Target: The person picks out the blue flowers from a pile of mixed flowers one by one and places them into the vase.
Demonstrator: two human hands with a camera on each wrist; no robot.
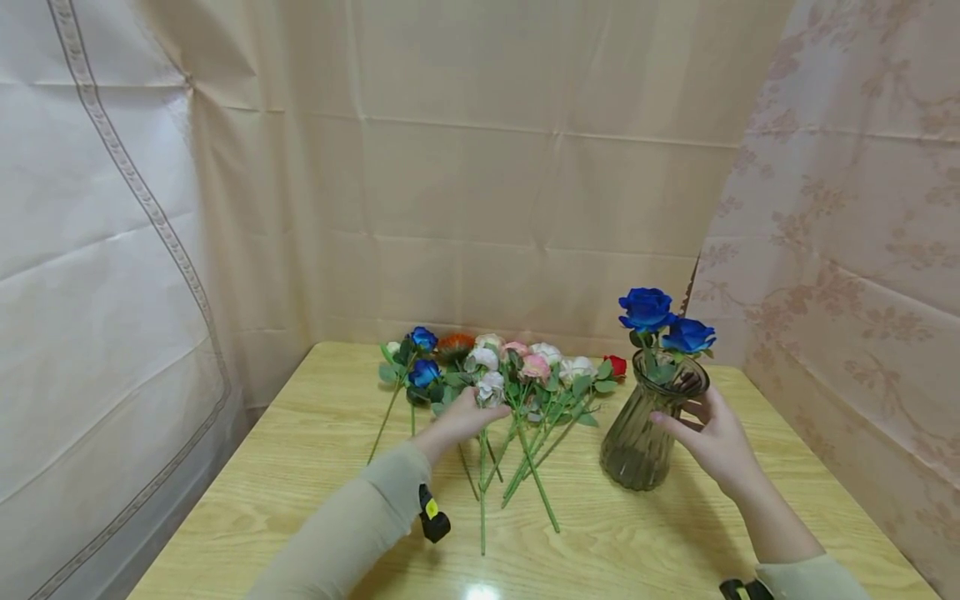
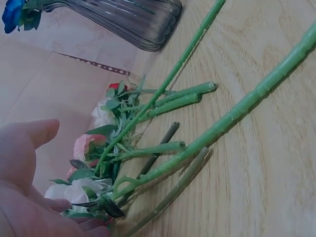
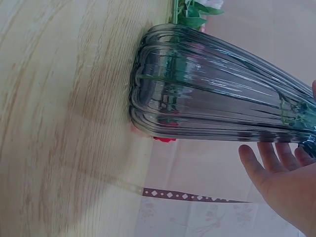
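Left grip [image 1: 461, 421]: released. Thumb stands apart, fingers reach in at the petals of a white flower [image 1: 491, 388]; the left wrist view shows nothing clasped.

Right grip [image 1: 712, 437]: lightly grasping the glass vase [image 1: 637, 442] high up, thumb on one side, fingers on the other, palm off the glass.

White flower: front of the loose pile on the bench [image 1: 300, 500]; its green stem [image 1: 483, 500] points toward the person and overlies others. Vase: on the bench, right of the pile, two blue roses [image 1: 647, 310] in its mouth.

Step in hand, as I judge it: taking up the white flower. Best done by pinching the stem just under the head, sparing the petals, then lifting straight up so leaves don't drag neighbours. Right thumb and fingers should steady the vase; it looks top-heavy.

Further out: pink flowers [image 1: 536, 367] just beyond, red flower [image 1: 615, 365] near the vase, loose blue flowers [image 1: 424, 373] left, orange flower [image 1: 455, 343] behind. Pale curtain [image 1: 525, 192] at back.
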